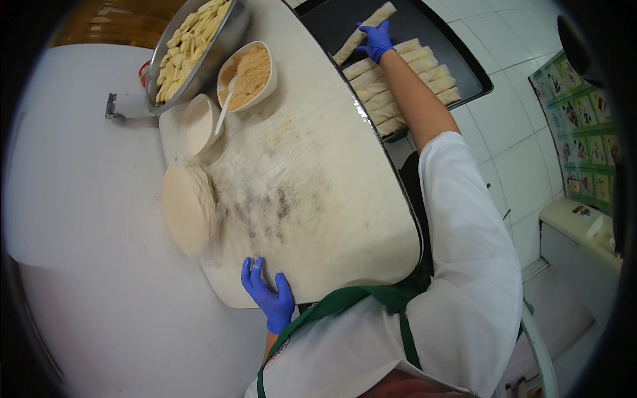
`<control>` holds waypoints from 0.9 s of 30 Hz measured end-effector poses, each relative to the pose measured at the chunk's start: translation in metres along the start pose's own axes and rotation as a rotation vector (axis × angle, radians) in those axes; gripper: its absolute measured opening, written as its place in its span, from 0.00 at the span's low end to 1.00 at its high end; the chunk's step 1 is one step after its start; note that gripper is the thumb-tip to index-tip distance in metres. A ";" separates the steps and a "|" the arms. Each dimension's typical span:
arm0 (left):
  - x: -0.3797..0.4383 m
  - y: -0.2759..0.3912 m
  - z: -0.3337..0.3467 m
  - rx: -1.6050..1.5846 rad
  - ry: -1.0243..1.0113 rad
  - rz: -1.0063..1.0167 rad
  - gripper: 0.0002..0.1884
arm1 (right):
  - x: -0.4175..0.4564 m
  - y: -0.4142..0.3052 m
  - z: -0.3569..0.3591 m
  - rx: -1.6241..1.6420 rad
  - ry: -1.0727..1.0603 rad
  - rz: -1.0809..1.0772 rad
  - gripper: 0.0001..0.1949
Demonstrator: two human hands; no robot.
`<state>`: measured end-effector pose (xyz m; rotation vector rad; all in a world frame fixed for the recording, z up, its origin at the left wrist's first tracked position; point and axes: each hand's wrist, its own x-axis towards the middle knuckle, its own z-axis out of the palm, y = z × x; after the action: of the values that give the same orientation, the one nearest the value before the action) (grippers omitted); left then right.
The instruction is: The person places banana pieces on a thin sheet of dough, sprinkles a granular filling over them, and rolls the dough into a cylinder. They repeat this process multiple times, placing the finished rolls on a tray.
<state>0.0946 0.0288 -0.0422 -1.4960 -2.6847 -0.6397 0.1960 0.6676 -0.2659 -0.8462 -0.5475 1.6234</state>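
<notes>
In a blue glove, my right hand (376,42) grips a long rolled dough pastry (364,34) above a dark baking tray (473,59). Rows of similar rolls (375,89) lie side by side in the tray, partly hidden by my forearm. My left hand (269,299), also gloved in blue, rests near the board's close edge with fingers apart, holding nothing. A stack of thin round dough sheets (188,209) sits at the left of the pale, flour-dusted board (338,199).
A steel bowl of sliced yellow fruit, perhaps banana (191,49), stands at the upper left. Beside it are a white bowl of brown granular sugar or crumbs (251,74) with a white spoon (226,105) and a bowl of whitish contents (196,127).
</notes>
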 end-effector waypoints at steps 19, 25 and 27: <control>0.005 0.002 0.004 -0.105 -0.006 -0.012 0.28 | -0.009 -0.010 -0.014 -2.019 -0.622 -0.338 0.20; 0.004 -0.001 0.003 -0.077 -0.026 0.001 0.28 | -0.015 -0.016 -0.025 -1.971 -0.498 -0.316 0.26; 0.005 0.002 0.002 -0.062 -0.034 0.003 0.28 | -0.020 -0.014 -0.028 -1.860 -0.165 -0.338 0.30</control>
<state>0.0936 0.0344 -0.0423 -1.5384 -2.7108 -0.7104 0.2279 0.6490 -0.2684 -1.7049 -2.2699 0.4636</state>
